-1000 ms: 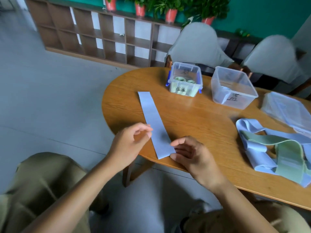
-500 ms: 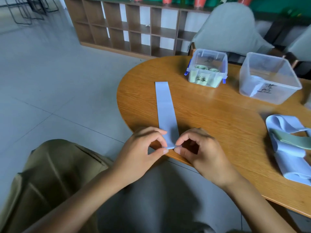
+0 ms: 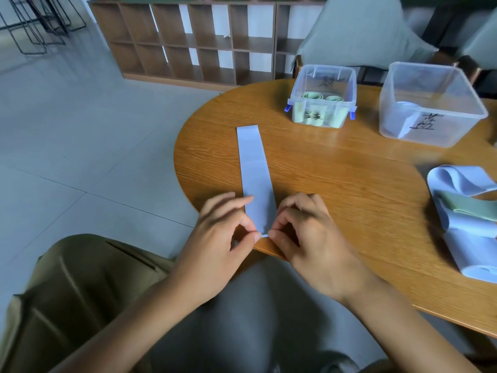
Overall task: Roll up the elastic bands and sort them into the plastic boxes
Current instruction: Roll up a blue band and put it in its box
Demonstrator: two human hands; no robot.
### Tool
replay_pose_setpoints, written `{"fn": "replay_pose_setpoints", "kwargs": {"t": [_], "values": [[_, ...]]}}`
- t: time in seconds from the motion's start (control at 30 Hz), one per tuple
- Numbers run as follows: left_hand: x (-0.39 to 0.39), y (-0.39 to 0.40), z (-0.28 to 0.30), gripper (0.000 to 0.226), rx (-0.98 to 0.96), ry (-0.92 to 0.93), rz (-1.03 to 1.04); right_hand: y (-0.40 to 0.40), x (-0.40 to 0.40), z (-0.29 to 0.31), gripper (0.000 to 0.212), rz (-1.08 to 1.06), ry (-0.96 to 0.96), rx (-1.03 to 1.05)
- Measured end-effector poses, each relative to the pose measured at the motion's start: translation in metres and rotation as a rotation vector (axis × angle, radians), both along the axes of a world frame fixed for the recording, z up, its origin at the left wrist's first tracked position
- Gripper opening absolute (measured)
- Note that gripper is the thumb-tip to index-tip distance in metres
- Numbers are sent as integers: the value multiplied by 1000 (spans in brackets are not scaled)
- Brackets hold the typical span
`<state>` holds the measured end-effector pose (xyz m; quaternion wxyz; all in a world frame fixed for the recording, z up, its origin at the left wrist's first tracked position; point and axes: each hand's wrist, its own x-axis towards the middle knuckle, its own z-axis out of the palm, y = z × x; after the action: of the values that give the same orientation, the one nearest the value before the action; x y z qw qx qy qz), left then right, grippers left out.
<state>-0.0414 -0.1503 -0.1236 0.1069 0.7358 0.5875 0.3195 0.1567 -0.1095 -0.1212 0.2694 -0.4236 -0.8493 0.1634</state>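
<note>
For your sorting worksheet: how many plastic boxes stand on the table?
2: the smaller box, holding green rolls, at the far edge; the larger box to its right.

Glossy wooden table (image 3: 336,179) (clear plastic boxes (image 3: 322,95))

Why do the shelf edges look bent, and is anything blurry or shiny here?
Head view: the wide-angle lens bows the brown wooden cubby shelf; the left hand and right hand, pinching the flat pale-blue elastic band, look slightly smeared; soft glare lies on the round wooden table.
</note>
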Motion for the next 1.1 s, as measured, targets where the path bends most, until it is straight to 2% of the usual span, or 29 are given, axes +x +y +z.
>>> {"fn": "replay_pose_setpoints", "kwargs": {"t": [0.2, 0.3, 0.37, 0.47, 0.6, 0.7, 0.83, 1.1], "values": [[2, 5, 5, 10, -59, 29, 53, 0, -7, 0, 3, -65, 25, -44], [5, 7, 8, 17, -42, -26, 127, 2, -10, 2, 19, -82, 135, -84], [8, 7, 11, 28, -22, -64, 159, 1, -12, 5, 21, -80, 153, -58], [11, 6, 13, 34, 12, -86, 142, -2, -16, 6, 18, -89, 81, 49], [12, 3, 9, 29, 119, 4, 109, -6, -14, 7, 13, -123, -48, 235], [10, 1, 3, 24, 194, 67, 100, -9, -12, 7, 6, -95, -96, 294], [8, -3, -3, 16, 303, 83, 63, -8, -6, 7, 5, -50, -132, 254], [2, 0, -14, 12, 268, 47, 26, -5, -7, 2, 9, -70, -49, 180]]}}
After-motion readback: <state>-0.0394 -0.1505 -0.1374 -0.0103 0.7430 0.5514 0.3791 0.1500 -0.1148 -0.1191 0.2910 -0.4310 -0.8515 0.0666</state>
